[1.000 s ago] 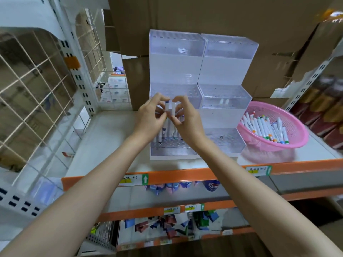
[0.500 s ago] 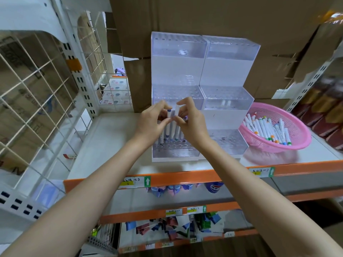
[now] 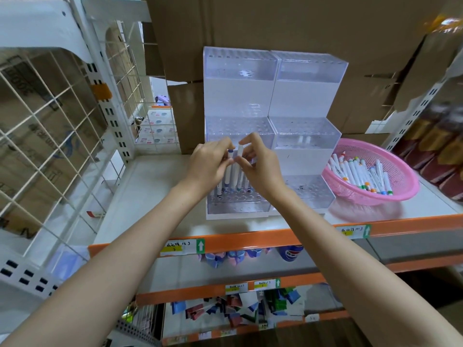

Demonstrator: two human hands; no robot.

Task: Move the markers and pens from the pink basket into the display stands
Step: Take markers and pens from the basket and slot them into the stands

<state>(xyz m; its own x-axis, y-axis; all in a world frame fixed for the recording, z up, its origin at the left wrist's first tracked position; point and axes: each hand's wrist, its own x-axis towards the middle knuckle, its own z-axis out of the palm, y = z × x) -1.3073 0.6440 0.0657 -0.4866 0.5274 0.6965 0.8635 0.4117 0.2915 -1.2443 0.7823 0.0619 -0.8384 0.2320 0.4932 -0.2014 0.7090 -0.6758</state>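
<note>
A row of white markers with coloured ends (image 3: 226, 184) stands upright in the near, lowest tier of the left clear acrylic stepped display stand (image 3: 238, 78), while many more white markers with coloured caps (image 3: 360, 174) lie heaped in the round pink plastic basket (image 3: 406, 196) to the right of the right clear acrylic stepped display stand (image 3: 308, 96). Just above the row, the left hand (image 3: 208, 164) pinches a blue-capped white marker (image 3: 230, 156), and the right hand (image 3: 263, 166), fingertips nearly touching the left's, pinches a plain white marker (image 3: 240, 150) upright between thumb and forefinger. Both stands and the basket sit on a white shelf with an orange front edge (image 3: 150, 191).
</note>
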